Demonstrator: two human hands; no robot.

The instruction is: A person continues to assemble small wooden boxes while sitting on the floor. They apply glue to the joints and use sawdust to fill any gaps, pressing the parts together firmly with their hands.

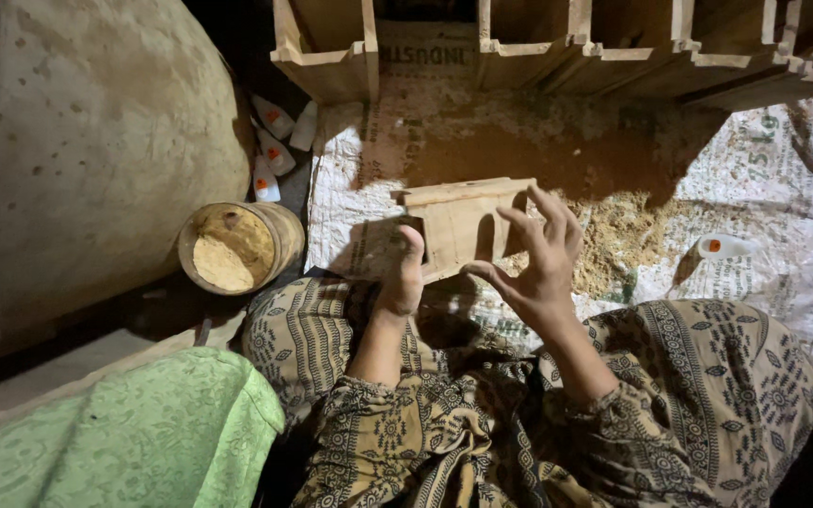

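A small pale wooden piece (pixel 459 222), shaped like a little box frame, is held upright above my lap. My left hand (pixel 404 275) grips its lower left edge, thumb up against the side. My right hand (pixel 536 265) holds its right side, fingertips spread along the edge and palm turned toward me. Behind the piece, a heap of sawdust (pixel 615 235) lies on a printed woven sack sheet (pixel 764 198) spread over the floor.
A round tub of sawdust (pixel 237 246) stands at my left knee. Several small white glue bottles (pixel 273 143) lie beyond it, one more bottle (pixel 725 246) at right. Wooden frames (pixel 557 47) line the far edge. A large pale sack (pixel 87 141) and green cloth (pixel 143 433) fill the left.
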